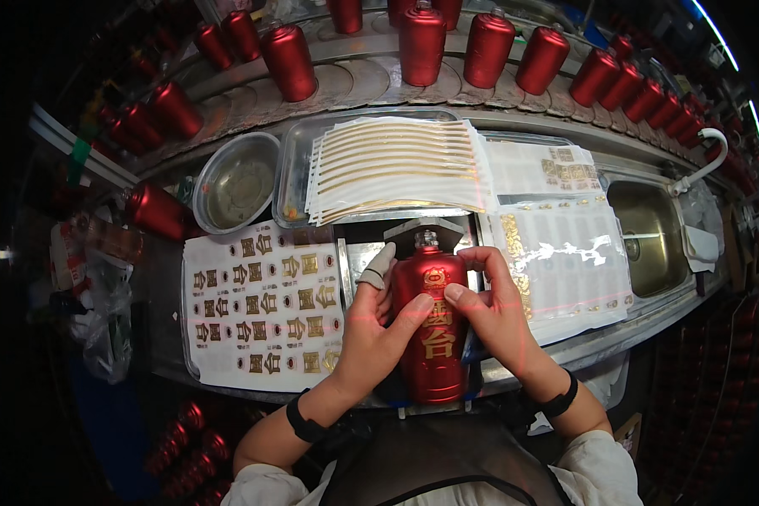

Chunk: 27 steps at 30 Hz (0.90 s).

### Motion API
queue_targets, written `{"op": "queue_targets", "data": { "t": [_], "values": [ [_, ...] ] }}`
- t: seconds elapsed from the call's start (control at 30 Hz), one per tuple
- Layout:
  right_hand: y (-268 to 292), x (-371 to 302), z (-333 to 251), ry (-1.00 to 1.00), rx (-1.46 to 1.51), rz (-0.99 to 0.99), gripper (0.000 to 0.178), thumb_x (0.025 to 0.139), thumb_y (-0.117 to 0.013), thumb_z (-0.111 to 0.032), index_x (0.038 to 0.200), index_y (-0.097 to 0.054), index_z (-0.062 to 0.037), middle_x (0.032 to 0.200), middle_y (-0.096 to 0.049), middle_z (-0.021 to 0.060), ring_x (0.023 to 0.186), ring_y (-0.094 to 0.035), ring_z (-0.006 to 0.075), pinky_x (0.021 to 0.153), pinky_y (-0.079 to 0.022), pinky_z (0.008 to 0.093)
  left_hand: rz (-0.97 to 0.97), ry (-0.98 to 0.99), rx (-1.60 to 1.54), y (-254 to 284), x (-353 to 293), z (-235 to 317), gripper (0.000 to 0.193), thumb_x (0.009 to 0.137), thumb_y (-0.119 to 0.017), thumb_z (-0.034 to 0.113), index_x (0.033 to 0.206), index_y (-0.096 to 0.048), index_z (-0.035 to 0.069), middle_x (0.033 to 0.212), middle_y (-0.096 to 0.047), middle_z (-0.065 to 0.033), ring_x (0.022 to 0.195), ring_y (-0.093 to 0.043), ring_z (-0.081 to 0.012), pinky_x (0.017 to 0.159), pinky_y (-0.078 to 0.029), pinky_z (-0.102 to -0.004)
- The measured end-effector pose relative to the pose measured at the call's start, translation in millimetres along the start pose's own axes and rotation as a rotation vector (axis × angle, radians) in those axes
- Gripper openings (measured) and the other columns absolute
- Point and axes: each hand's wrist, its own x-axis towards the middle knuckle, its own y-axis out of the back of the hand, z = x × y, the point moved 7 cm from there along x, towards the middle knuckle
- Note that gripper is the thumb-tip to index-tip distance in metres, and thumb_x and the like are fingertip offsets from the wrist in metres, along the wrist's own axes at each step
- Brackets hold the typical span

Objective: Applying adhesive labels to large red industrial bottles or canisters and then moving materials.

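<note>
In front of me a metallic red bottle lies or leans with its clear glass neck away from me, resting against a metal holder. Gold characters and a small gold emblem run down its front. My left hand wraps its left side, the thumb lying on the gold lettering; a pale finger cot covers one fingertip. From the right, my right hand grips the bottle, its thumb pressing near the top of the lettering and its fingers around the shoulder. Both wrists wear black bands.
A sheet of gold decals lies at left, beside a metal bowl. Gold-striped strips fill a clear tray behind the bottle. More decal sheets and a sink are at right. Red bottles stand along a conveyor.
</note>
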Motion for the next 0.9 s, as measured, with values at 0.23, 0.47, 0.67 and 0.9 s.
{"op": "queue_targets", "data": {
  "t": [0.23, 0.47, 0.67, 0.9],
  "values": [
    [1, 2, -2, 0.059, -0.079, 0.074, 0.053, 0.083, -0.077, -0.029, 0.121, -0.050, -0.0024, 0.117, -0.051, 0.0116, 0.084, -0.057, 0.0119, 0.063, -0.049, 0.0247, 0.044, 0.046, -0.024, -6, 4, 0, 0.067, 0.092, -0.068, 0.013, 0.144, -0.030, -0.005, 0.134, -0.049, -0.0160, 0.120, -0.054, -0.0182, 0.100, -0.046, -0.0306],
    [31, 10, 10, -0.086, 0.299, 0.116, 0.031, 0.088, -0.069, -0.021, 0.111, -0.057, -0.0028, 0.101, -0.061, 0.0077, 0.072, -0.060, 0.0108, 0.062, -0.050, 0.0244, -0.004, 0.089, -0.041, -3, -8, -6, 0.077, 0.092, -0.066, 0.013, 0.151, -0.017, 0.000, 0.148, -0.037, -0.0190, 0.134, -0.042, -0.0228, 0.111, -0.035, -0.0350],
    [29, -39, -19, -0.076, 0.436, 0.142, 0.015, 0.088, -0.064, -0.008, 0.100, -0.059, -0.0013, 0.090, -0.064, 0.0077, 0.078, -0.065, 0.0166, 0.073, -0.054, 0.0296, -0.132, 0.047, 0.190, -11, -40, -2, 0.095, 0.085, -0.074, 0.014, 0.152, -0.008, -0.001, 0.155, -0.024, -0.0208, 0.143, -0.028, -0.0273, 0.117, -0.022, -0.0400],
    [-4, 1, -95, 0.724, -0.546, 0.051, 0.023, 0.077, -0.072, -0.001, 0.098, -0.062, -0.0019, 0.087, -0.064, 0.0164, 0.079, -0.065, 0.0304, 0.067, -0.051, 0.0350, -0.137, -0.014, 0.186, -8, -39, -6, 0.095, 0.084, -0.074, 0.012, 0.152, -0.008, -0.003, 0.154, -0.025, -0.0199, 0.142, -0.030, -0.0268, 0.117, -0.023, -0.0396]
  ]
}}
